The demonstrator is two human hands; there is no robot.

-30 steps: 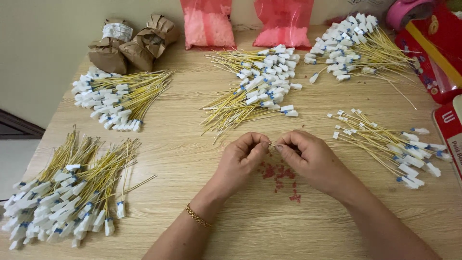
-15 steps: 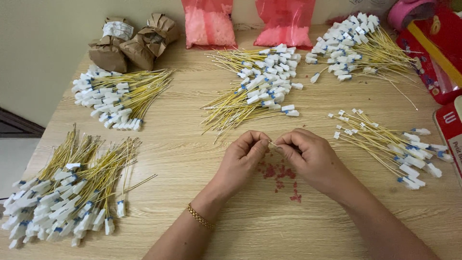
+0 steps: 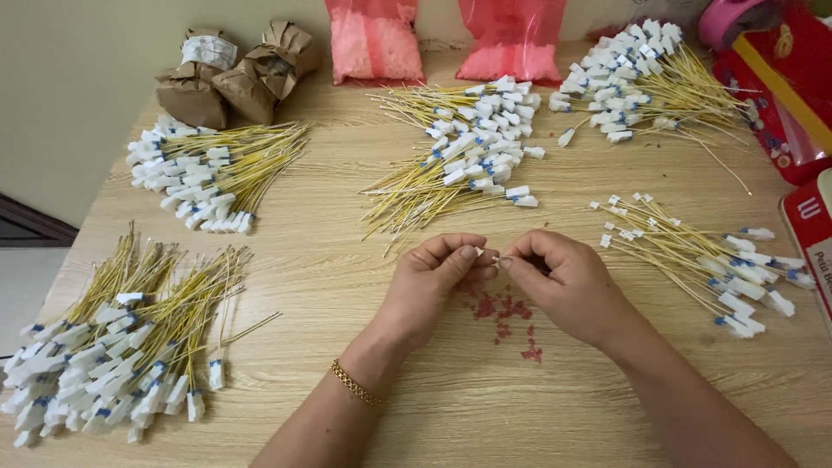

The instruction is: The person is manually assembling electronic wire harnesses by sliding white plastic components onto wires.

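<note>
Head view is showing two bare hands meeting over the middle of a wooden table [image 3: 433, 407]. The left hand [image 3: 438, 282] is curling its fingers inward, thumb and forefinger pressing together on a small white piece [image 3: 482, 252] at the fingertips. The right hand [image 3: 563, 282] is facing it, its thumb and forefinger pinching toward the same spot, so the two sets of fingertips are nearly touching. What exactly the right hand is gripping is too small to tell. A gold bracelet [image 3: 355, 384] is circling the left wrist.

Just below the hands, small red bits [image 3: 507, 310] are lying scattered on the table, close under the right palm.

Piles of yellow wires with white ends are lying all around. One loose pile [image 3: 702, 260] is lying just right of the right hand, its white and blue ends pointing right. A centre pile [image 3: 464, 156] is lying beyond the hands. A far right pile [image 3: 646, 82] is lying near the table's back edge. A left pile [image 3: 208, 169] is lying well apart from the hands, and a near left pile [image 3: 121, 347] is lying by the front left edge.

At the back, two pink bags [image 3: 377, 43] are leaning by the wall, and brown paper bundles [image 3: 230, 74] are sitting at the back left. Red boxes [image 3: 797, 95] are lying along the right edge.
</note>
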